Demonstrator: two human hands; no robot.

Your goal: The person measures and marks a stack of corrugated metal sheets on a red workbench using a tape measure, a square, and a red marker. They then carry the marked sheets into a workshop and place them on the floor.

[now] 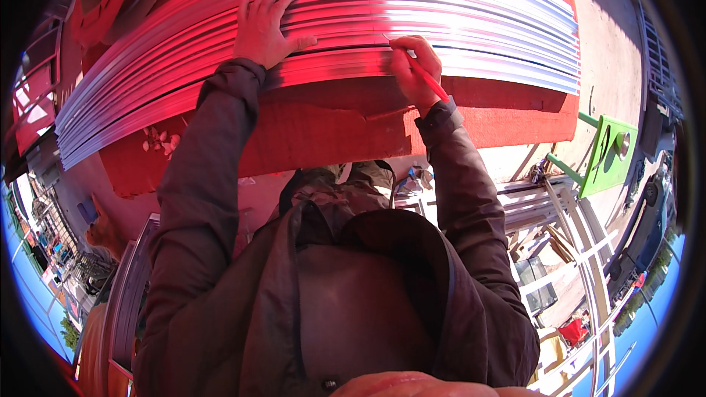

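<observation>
A bundle of long, shiny metal profiles lies side by side across a red-covered table. My left hand rests on the profiles left of the middle, palm down, with its fingers stretched apart. To its right, my right hand grips a slim red pen. The pen's pale tip points forward and left, over the nearer profiles; whether it touches the metal is too small to tell. Reddish light tints the left part of the bundle, while the right part glares bright white.
Small pale scraps lie on the table's near left part. A green metal piece stands beyond the table's right end. Pale frames and bars are stacked at lower right, with a vehicle behind. Another profile stack is at lower left.
</observation>
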